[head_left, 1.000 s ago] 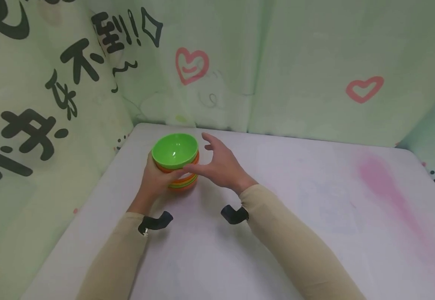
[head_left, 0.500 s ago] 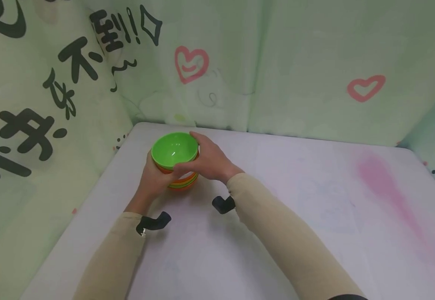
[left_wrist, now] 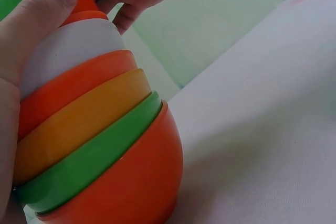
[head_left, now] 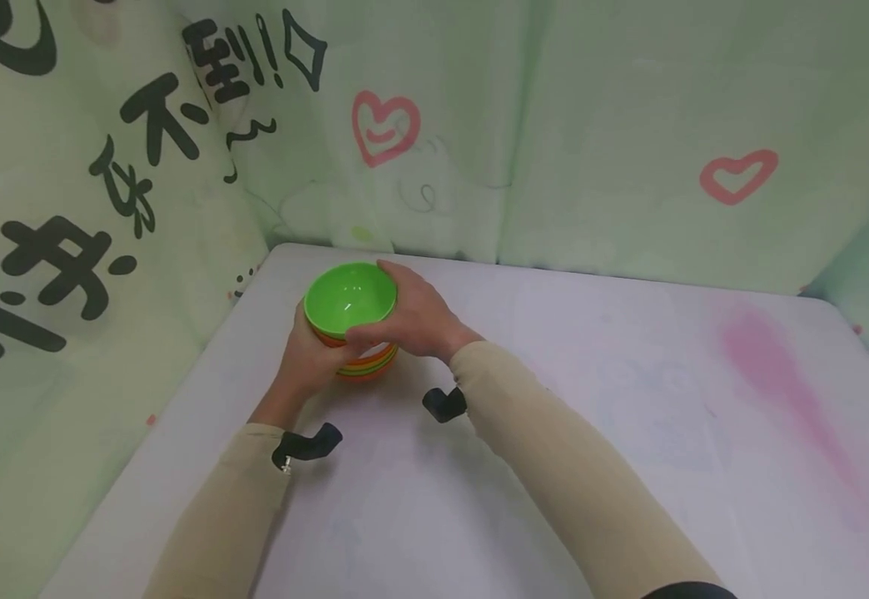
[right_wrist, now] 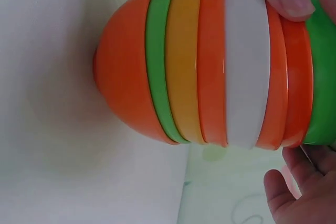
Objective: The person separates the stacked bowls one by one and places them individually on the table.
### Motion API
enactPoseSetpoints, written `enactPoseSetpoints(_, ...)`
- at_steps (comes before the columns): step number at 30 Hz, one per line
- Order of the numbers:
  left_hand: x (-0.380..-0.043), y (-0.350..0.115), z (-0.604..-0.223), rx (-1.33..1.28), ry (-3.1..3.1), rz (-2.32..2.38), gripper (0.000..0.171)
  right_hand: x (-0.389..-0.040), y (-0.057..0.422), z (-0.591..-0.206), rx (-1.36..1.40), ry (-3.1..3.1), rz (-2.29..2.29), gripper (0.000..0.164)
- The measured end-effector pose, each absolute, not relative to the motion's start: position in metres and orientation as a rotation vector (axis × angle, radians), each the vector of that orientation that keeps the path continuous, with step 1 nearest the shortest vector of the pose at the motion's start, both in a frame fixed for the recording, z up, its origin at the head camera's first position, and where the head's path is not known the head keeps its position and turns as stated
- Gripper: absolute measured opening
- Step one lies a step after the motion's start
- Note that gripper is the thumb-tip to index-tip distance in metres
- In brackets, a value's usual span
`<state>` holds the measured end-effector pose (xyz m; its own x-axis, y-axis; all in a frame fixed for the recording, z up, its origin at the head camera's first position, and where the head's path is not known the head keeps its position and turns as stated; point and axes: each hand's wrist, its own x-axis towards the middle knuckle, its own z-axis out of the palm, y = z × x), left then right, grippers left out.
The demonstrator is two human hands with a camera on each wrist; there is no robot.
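Observation:
A stack of nested bowls stands toward the far left of the table, topped by a bright green bowl [head_left: 350, 299]. Below it, in the right wrist view, come two orange rims, a white bowl [right_wrist: 245, 66], an orange bowl [right_wrist: 211, 66], a yellow-orange bowl [right_wrist: 184, 61], a second green bowl [right_wrist: 159, 61] and an orange bottom bowl [right_wrist: 123, 66]. My left hand [head_left: 307, 353] grips the stack's left side, its thumb across the upper rims. My right hand [head_left: 419, 312] holds the top green bowl from the right, thumb in front, fingers behind.
The stack rests on a white table [head_left: 592, 399] with a pink smear [head_left: 787, 383] at right. A pale green curtain [head_left: 614, 150] with hearts and dark lettering hangs behind and to the left. Dark straps [head_left: 307, 443] with short projecting pieces sit on both wrists.
My right hand has moved left from beside the stack and closed round the top green bowl. The left hand and the stack have stayed in place.

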<state>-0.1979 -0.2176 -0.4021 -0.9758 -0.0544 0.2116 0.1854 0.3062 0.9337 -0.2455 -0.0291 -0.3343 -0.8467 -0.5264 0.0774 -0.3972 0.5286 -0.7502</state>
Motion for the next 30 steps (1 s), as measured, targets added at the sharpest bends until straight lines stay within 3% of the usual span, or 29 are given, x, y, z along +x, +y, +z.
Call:
enactPoseSetpoints(21, -0.199, -0.215, -0.401, -0.134, -2.368, -1.737, 0.094, -0.254, -0.003, -0.311, -0.682, 2.6, -1.532, 0.103)
enactPoseSetpoints(30, -0.2, -0.213, -0.401, 0.007, -2.413, -1.718, 0.101, -0.274, 0.028, -0.319, -0.55, 2.693, -1.596, 0.102)
